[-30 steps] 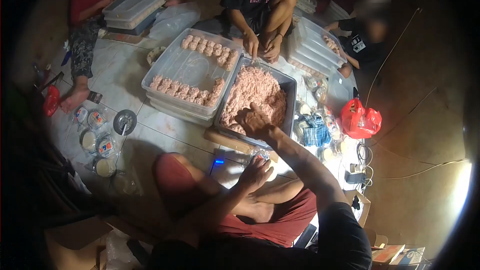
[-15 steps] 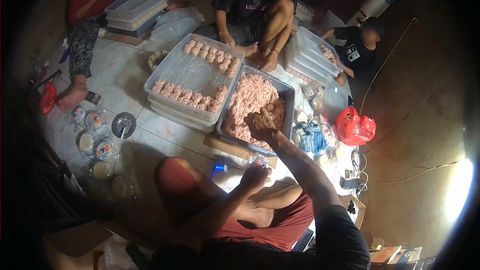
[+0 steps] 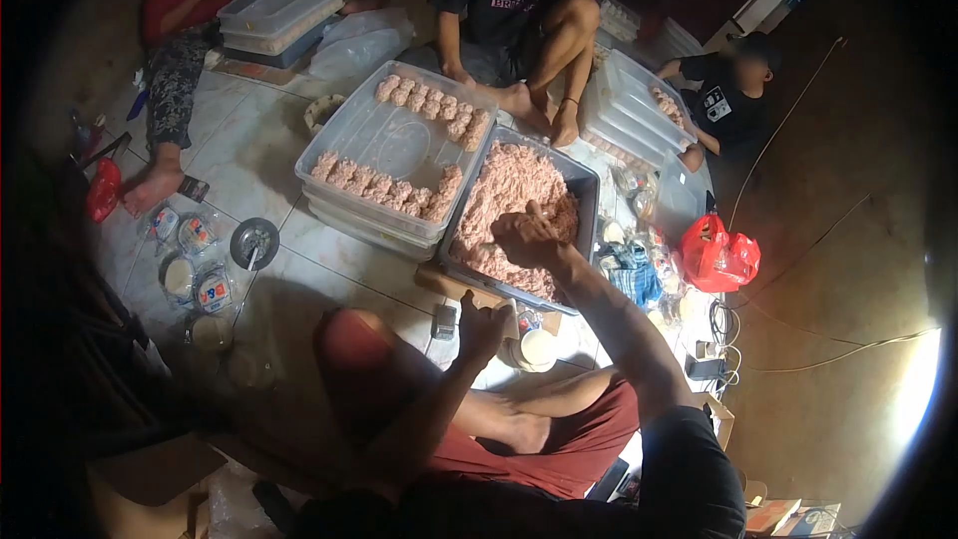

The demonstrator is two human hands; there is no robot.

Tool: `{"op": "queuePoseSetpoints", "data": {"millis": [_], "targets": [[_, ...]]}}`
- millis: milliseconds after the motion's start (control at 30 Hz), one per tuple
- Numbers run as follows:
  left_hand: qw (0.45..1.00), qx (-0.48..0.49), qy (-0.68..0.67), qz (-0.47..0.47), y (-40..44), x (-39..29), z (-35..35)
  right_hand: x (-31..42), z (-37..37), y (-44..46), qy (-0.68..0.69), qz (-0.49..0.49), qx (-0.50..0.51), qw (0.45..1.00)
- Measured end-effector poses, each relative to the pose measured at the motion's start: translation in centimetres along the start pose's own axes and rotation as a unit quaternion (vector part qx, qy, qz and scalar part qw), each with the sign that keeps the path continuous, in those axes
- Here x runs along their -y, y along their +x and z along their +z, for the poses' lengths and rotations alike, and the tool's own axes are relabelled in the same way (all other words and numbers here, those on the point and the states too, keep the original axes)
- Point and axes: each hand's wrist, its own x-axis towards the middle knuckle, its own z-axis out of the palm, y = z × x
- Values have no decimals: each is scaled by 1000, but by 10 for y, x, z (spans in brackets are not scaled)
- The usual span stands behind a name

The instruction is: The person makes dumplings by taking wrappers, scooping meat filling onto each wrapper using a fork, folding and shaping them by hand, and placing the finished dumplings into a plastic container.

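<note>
Head view: right hand (image 3: 529, 238) over the meat (image 3: 514, 175) with fingers bent at its surface, inside the grey tub (image 3: 584, 190) on the tiled floor (image 3: 289, 289). Cannot tell whether closed on a lump or merely pressed against the mass. Left hand (image 3: 484, 327) low in front of the tub, thumb raised, just beside some pale discs (image 3: 537, 347); cannot tell if gripping one or only near them. Likeliest trouble, by judgement: scraps dropped on the tiles or discs, from a loose, sticky handful carried across the near rim. Also possible: grease or crumbs on the small device (image 3: 444, 320), from lying so close to the left hand. Risk of dirt in the meat too, because of a co-worker's bare foot (image 3: 565, 127) right by the far rim. Next to the tub, a plastic tray (image 3: 387, 150) with balls (image 3: 344, 178) set close together along its sides; perhaps squashed or stuck to one another after a knock from a passing forearm.
</note>
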Motion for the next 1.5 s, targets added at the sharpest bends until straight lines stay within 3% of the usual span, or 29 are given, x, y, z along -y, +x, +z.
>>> {"op": "queuePoseSetpoints", "data": {"millis": [67,133,167,233,267,333,400,433,467,533,567,600,667,733,767,800,867,900,967,1000,1033,1067,1133,1167,1200,1267,1333,1400,1500], "targets": [[998,28,52,12,-2,-15,-3,3,-3,1,-93,5,-44,995],[991,60,-116,36,1,-19,-3,20,11,11,-71,91,-28,993],[984,101,-132,61,4,-25,-8,33,3,9,-19,-17,-69,997],[991,100,-75,45,5,-37,-10,33,-33,5,40,0,59,997],[994,101,-18,32,2,-41,-12,32,-58,-1,127,-19,49,991],[993,105,-44,20,-1,-47,-9,27,-59,-1,133,-14,52,990],[989,111,-95,-4,-2,-50,-5,15,-17,12,-63,57,-11,996],[989,109,-96,-1,2,-42,-5,15,19,19,-102,44,-4,994],[993,105,-23,57,8,-30,-6,31,12,17,-1,-52,-120,991],[988,97,50,106,9,-14,-8,39,-37,15,-20,-60,17,998],[990,113,45,73,6,-17,-10,26,-43,9,98,-50,25,994],[990,127,37,47,9,-24,-8,8,-24,10,159,-100,-65,980],[992,118,7,42,5,-24,-2,8,-14,12,34,-51,-190,980],[992,121,-34,-1,7,-22,-1,33,-4,19,-87,29,-23,996],[992,121,-29,2,9,-24,-5,32,40,27,-112,-13,10,994],[992,127,-24,13,9,-24,-8,62,-42,11,-82,-7,88,993],[989,142,-17,32,4,-23,-10,35,-45,-8,36,-5,18,999],[988,149,-14,35,-3,-36,-13,28,-65,-26,187,-3,-32,982],[990,100,58,78,15,29,-9,23,-52,-54,247,-68,-338,906],[985,82,102,114,12,30,-7,22,-66,-70,230,-9,-321,919],[976,61,146,149,8,29,-5,6,-56,-77,251,58,-208,944],[964,37,191,181,-3,11,-3,16,-63,-97,372,164,-201,891],[985,174,-2,15,-19,-29,-12,24,-59,-122,438,248,-204,839],[959,248,-131,-33,-16,-30,-16,31,-57,-135,425,239,-254,835],[959,252,-125,-36,-15,-31,-18,36,-56,-148,427,245,-259,831],[916,299,-260,-68,-20,-48,-17,47,-60,-170,470,297,-221,801],[900,312,-296,-69,-29,-69,-15,50,-35,-185,499,277,-282,771],[843,373,-385,-49,-33,-78,-15,60,-42,-202,520,302,-256,757],[864,332,-378,-31,-25,-76,-15,75,-41,-211,471,303,-326,761]]}}
